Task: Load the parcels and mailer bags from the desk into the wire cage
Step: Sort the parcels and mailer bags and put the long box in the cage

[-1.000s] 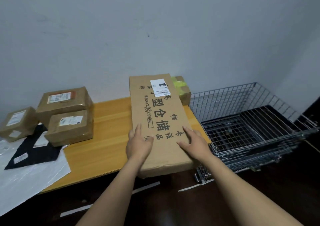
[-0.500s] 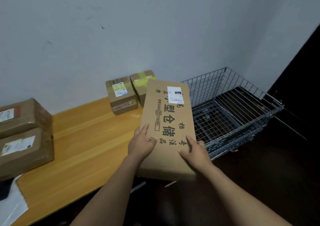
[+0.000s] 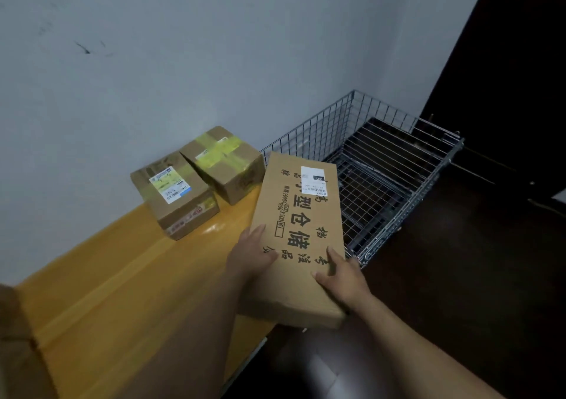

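Parcel in play is the long flat cardboard box (image 3: 301,233), gripped at its near end by both hands: left hand (image 3: 252,253) on the left edge, right hand (image 3: 341,276) on the right, thumbs on top. Its long axis points away from the person, with the far end reaching the wire cage (image 3: 321,127) and the near end off the tabletop (image 3: 122,291). The cage sits ahead and to the right, so the right hand is nearer.
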